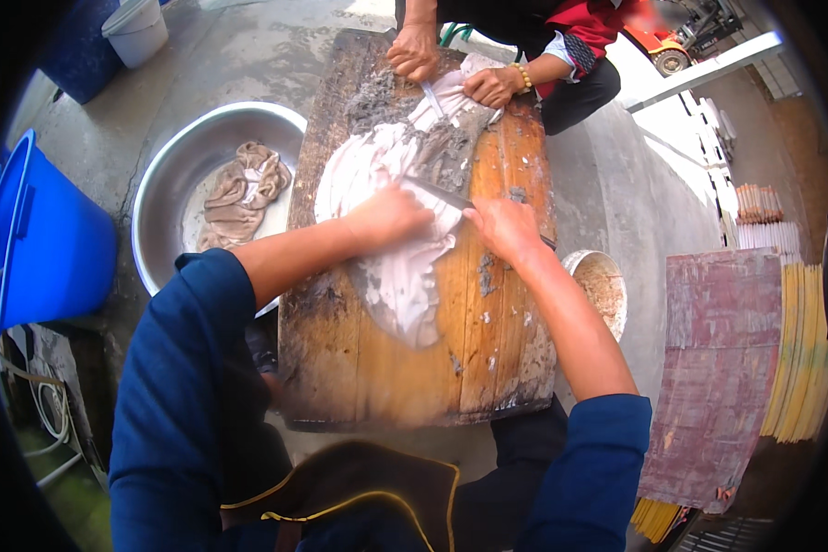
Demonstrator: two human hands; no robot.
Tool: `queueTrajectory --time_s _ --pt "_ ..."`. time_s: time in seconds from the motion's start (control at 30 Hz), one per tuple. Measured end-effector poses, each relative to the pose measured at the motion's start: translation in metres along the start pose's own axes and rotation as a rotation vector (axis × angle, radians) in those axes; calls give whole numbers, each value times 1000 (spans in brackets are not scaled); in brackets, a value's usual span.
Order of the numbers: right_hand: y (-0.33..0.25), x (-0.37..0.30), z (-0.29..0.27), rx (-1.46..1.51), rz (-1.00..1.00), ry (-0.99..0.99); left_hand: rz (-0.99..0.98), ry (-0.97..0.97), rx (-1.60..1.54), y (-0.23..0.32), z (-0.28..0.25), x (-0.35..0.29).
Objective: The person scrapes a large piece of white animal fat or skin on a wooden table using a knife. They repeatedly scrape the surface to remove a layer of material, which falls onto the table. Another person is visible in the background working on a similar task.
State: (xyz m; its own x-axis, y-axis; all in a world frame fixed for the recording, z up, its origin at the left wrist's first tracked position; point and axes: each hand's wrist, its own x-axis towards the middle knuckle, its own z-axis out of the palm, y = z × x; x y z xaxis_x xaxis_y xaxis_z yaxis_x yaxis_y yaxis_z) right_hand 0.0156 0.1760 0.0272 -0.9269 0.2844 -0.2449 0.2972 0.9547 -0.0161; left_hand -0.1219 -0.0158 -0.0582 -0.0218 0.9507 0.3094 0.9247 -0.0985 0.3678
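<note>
A pale pinkish, folded sheet of tripe (363, 166) is spread over a thick wooden board (511, 340), with dark grey scrapings on part of it. My right hand (504, 226) is closed around a knife (440, 191). Its dark handle end sticks out to the right of the hand, and the blade lies across the tripe toward my left hand. My left hand (392, 219), slightly blurred, is closed on the tripe close to the blade's far end; the fingertips are hidden. Across the board, another person's hands (416, 52) work with a blade on the tripe's far part.
Left of the board stands a wide metal basin (156, 207) holding a brownish piece of tripe (235, 216). A blue bucket (64, 239) is farther left. A white bucket (607, 294) sits close to the board's right side. Stacked panels (718, 368) stand at right.
</note>
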Motion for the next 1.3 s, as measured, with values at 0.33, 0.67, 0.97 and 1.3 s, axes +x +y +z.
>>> queueTrajectory --time_s 0.33,0.67,0.97,1.3 --pt "45 21 13 75 138 110 4 39 6 -1 0 -5" --pt "-2 9 20 32 0 39 -98 -1 -13 10 0 -2" --pt "66 62 19 41 136 216 -205 -68 -86 16 -12 5" --pt "10 -8 -22 173 125 49 -176 -26 8 16 -7 4"
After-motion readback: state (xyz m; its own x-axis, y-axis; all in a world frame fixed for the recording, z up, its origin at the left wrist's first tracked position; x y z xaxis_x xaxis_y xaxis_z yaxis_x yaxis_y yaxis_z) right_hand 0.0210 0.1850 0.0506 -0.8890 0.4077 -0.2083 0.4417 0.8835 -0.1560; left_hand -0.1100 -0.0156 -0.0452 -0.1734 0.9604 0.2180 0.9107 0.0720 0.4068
